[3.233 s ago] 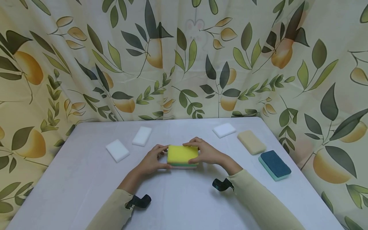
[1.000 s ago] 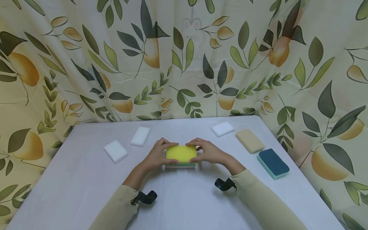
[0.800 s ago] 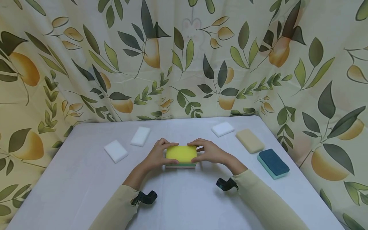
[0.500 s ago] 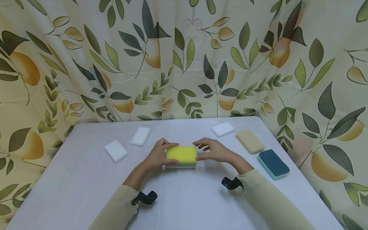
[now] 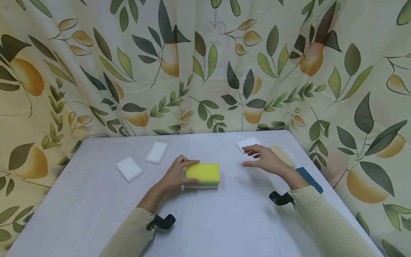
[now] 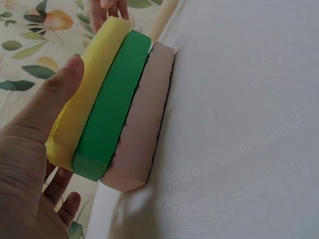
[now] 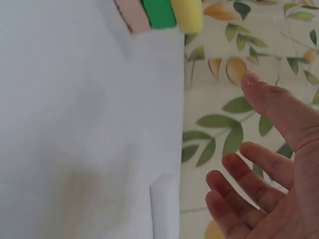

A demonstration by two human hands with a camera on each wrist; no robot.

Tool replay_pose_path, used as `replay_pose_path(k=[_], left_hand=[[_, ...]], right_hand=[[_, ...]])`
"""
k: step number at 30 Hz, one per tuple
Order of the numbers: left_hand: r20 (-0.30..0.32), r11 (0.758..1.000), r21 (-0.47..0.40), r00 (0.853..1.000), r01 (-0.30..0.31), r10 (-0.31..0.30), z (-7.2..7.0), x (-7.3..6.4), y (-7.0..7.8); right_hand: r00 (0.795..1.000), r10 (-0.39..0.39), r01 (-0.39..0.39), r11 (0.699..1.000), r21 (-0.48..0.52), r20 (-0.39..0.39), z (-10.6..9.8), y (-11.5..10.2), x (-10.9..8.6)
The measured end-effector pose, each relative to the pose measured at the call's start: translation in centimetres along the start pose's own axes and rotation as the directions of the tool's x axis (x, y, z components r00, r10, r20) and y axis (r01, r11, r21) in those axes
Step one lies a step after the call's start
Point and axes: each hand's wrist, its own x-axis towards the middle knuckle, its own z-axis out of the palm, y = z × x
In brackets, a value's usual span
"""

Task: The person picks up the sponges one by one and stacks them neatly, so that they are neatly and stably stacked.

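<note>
A stack of three sponges lies flat near the middle of the white-covered table (image 5: 205,221). On top is a yellow sponge (image 5: 207,172), under it a green sponge (image 6: 112,107), and at the bottom a pink sponge (image 6: 142,119). My left hand (image 5: 176,174) holds the left end of the yellow sponge, thumb along its near edge and fingers at the far edge. To the right of the stack, my right hand (image 5: 268,160) hovers with nothing in it, fingers spread and loosely bent. From the head view it overlaps a white sponge (image 5: 247,143) and a beige sponge (image 5: 283,154).
Two white sponges, a nearer one (image 5: 129,169) and a farther one (image 5: 157,152), lie left of the stack. A dark blue scouring sponge (image 5: 309,178) at the right is partly hidden by the right forearm. A leaf-patterned curtain (image 5: 205,89) stands behind the table.
My right hand has let go of the yellow sponge and moved right, away from the stack. Earlier both hands held it. The left hand has shifted slightly along the sponge's near edge.
</note>
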Motion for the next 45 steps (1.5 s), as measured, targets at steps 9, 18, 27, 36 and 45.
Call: replay_pose_path(k=[9, 18, 27, 36, 45], left_hand=[[0.010, 1.000, -0.015, 1.000, 0.024, -0.024, 0.1, -0.1, 0.1], [0.013, 0.999, -0.028, 1.000, 0.016, -0.015, 0.2, 0.0, -0.3], [0.002, 1.000, -0.026, 1.000, 0.015, -0.015, 0.2, 0.0, -0.3], [-0.001, 1.000, -0.022, 1.000, -0.017, 0.017, 0.1, -0.1, -0.1], [0.004, 1.000, -0.017, 1.000, 0.001, -0.001, 0.1, -0.1, -0.3]], right_hand=[[0.989, 0.104, -0.113, 0.990, -0.080, -0.110, -3.3, 3.7, -1.5], [0.968, 0.177, -0.200, 0.972, -0.124, -0.177, -4.5, 6.9, -2.7], [0.950, 0.241, -0.268, 0.955, -0.124, -0.197, -4.6, 9.6, -2.6], [0.934, 0.313, -0.341, 0.926, -0.164, -0.173, -4.2, 11.1, -2.8], [0.935, 0.330, -0.351, 0.916, -0.194, -0.133, -4.1, 12.0, -2.8]])
